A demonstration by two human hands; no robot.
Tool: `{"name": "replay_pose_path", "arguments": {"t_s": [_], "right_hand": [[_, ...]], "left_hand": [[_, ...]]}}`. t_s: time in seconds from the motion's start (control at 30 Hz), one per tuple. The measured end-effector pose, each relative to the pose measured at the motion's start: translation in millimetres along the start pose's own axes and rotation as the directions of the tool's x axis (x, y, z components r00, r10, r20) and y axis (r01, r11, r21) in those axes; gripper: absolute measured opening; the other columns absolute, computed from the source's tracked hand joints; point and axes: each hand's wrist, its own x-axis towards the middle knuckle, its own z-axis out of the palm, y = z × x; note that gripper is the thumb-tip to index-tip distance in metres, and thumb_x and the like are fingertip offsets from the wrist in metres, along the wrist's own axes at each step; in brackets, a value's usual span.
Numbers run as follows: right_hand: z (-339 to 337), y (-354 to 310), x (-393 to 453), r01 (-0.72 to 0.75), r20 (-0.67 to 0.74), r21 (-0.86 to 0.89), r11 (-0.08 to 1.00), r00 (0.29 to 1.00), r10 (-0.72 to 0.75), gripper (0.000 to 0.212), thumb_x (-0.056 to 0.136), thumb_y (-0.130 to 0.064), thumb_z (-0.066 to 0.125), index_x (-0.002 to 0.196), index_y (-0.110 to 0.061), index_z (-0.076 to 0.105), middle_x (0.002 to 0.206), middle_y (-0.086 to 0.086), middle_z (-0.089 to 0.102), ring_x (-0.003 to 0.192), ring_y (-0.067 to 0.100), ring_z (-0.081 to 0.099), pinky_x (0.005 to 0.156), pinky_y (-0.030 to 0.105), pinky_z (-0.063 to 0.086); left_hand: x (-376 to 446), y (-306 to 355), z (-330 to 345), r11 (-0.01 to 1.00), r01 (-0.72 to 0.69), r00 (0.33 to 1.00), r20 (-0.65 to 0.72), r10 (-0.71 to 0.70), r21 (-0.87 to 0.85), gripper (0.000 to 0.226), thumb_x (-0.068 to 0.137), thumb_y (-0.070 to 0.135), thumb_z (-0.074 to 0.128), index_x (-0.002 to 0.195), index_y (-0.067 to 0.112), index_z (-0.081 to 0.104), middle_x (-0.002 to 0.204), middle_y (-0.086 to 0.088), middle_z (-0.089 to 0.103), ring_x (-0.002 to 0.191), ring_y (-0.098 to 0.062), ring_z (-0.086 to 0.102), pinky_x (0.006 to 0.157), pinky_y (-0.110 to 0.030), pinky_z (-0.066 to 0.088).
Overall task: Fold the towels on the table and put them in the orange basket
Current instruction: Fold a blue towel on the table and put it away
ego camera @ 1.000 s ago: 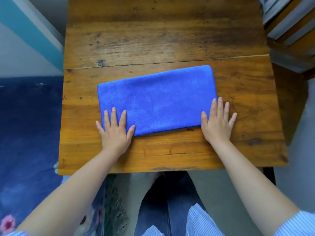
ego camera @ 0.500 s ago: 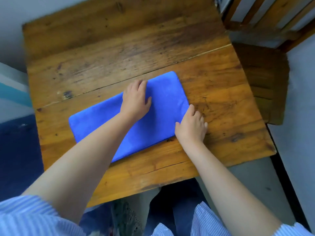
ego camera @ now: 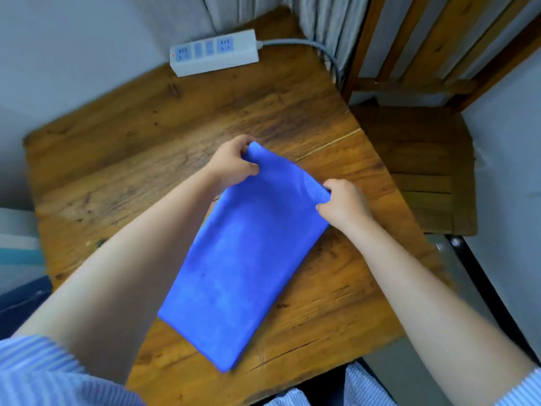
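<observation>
The blue towel [ego camera: 248, 259] now runs lengthwise from the near edge of the counter [ego camera: 117, 159] toward the far right — half a second ago it lay crosswise, pressed flat. My left hand [ego camera: 234, 164] and right hand [ego camera: 341, 205] each have fingers clenched on a far corner, lifting that end. I judge the next fold is starting — no orange basket in view.

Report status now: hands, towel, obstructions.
Left hand and right hand each pinch a far corner of the blue towel. Near end on table. Power strip clear. No basket visible.
</observation>
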Motion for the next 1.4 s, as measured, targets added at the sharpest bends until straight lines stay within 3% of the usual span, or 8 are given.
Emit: {"name": "replay_pose_path", "arguments": {"t_s": [0.23, 0.33, 0.47, 0.63, 0.93, 1.07, 1.2, 1.4], "right_hand": [[-55.7, -46.5, 16.9, 0.299, -0.363, -0.174, 0.938, 0.866, -0.344, 0.021, 0.082, 0.001, 0.05, 0.099, -0.006, 0.061, 0.105, 0.015, 0.055, 0.096, 0.033, 0.052, 0.086, 0.037, 0.039], [-58.0, -56.1, 4.2, 0.384, -0.398, -0.213, 0.898, 0.806, -0.439, 0.02, 0.082, 0.002, 0.051, 0.097, -0.003, 0.062, 0.102, 0.017, 0.057, 0.095, 0.032, 0.053, 0.082, 0.036, 0.04], [-44.2, -50.0, -31.2, 0.516, -0.24, -0.249, 0.82, 0.787, -0.568, 0.014, 0.072, 0.006, 0.055, 0.083, 0.001, 0.061, 0.089, 0.02, 0.058, 0.085, 0.034, 0.052, 0.07, 0.031, 0.034], [-8.0, -22.5, -74.4, 0.57, 0.033, -0.287, 0.77, 0.809, -0.587, 0.014, 0.072, 0.005, 0.057, 0.084, -0.002, 0.062, 0.091, 0.014, 0.059, 0.091, 0.03, 0.052, 0.076, 0.03, 0.034], [47.7, 7.4, -116.5, 0.526, 0.159, -0.409, 0.746, 0.846, -0.509, 0.021, 0.074, 0.001, 0.054, 0.093, -0.005, 0.062, 0.094, 0.012, 0.059, 0.094, 0.03, 0.051, 0.078, 0.036, 0.038], [68.3, 14.1, -129.4, 0.528, 0.088, -0.459, 0.715, 0.828, -0.554, 0.025, 0.05, 0.01, 0.071, 0.07, -0.003, 0.063, 0.067, 0.013, 0.059, 0.064, 0.032, 0.06, 0.053, 0.034, 0.045], [86.4, 18.1, -135.3, 0.519, 0.057, -0.498, 0.695, 0.819, -0.571, 0.029, 0.04, 0.011, 0.075, 0.061, -0.005, 0.063, 0.057, 0.011, 0.056, 0.051, 0.029, 0.058, 0.042, 0.029, 0.043], [102.9, 34.4, -136.1, 0.444, 0.189, -0.507, 0.739, 0.894, -0.407, 0.032, 0.085, -0.015, 0.051, 0.117, -0.014, 0.051, 0.11, 0.007, 0.052, 0.106, 0.025, 0.049, 0.084, 0.033, 0.035]], "left_hand": [[-8.3, 19.7, -46.7, 0.962, -0.156, 0.974, -0.197, 0.112, -0.223, 0.033, 0.069, -0.005, 0.046, 0.071, 0.027, 0.053, 0.064, 0.008, 0.045, 0.053, -0.002, 0.041, 0.041, -0.006, 0.033], [-22.1, 10.5, -68.1, 0.976, -0.175, 0.969, -0.196, 0.148, -0.126, 0.036, 0.072, -0.01, 0.047, 0.062, 0.024, 0.05, 0.057, 0.005, 0.04, 0.047, -0.006, 0.037, 0.037, -0.008, 0.028], [-55.9, -18.0, -78.3, 0.923, -0.305, 0.946, -0.033, 0.321, 0.233, 0.017, 0.068, -0.013, 0.056, 0.076, 0.001, 0.061, 0.072, -0.004, 0.052, 0.073, -0.023, 0.049, 0.063, -0.025, 0.035], [-101.9, -66.7, -62.7, 0.747, -0.483, 0.87, 0.152, 0.469, 0.457, 0.021, 0.065, -0.011, 0.061, 0.085, -0.006, 0.065, 0.089, -0.02, 0.062, 0.087, -0.03, 0.057, 0.068, -0.026, 0.035], [-148.1, -116.3, -24.3, 0.46, -0.673, 0.722, 0.38, 0.578, 0.58, 0.024, 0.044, -0.012, 0.07, 0.059, -0.001, 0.056, 0.058, -0.018, 0.056, 0.054, -0.034, 0.056, 0.046, -0.036, 0.046], [-156.0, -127.0, -12.2, 0.325, -0.671, 0.709, 0.447, 0.546, 0.666, 0.039, 0.026, 0.002, 0.084, 0.055, 0.006, 0.058, 0.053, -0.009, 0.057, 0.048, -0.026, 0.058, 0.041, -0.024, 0.042], [-155.5, -142.3, -6.5, 0.344, -0.626, 0.746, 0.409, 0.526, 0.7, 0.036, 0.032, 0.002, 0.085, 0.058, 0.006, 0.059, 0.057, -0.009, 0.058, 0.05, -0.026, 0.058, 0.041, -0.024, 0.042], [-154.9, -167.8, -1.1, 0.438, -0.521, 0.841, 0.353, 0.41, 0.732, 0.022, 0.077, 0.0, 0.053, 0.098, 0.004, 0.06, 0.101, -0.015, 0.058, 0.095, -0.031, 0.054, 0.073, -0.037, 0.039]]}}
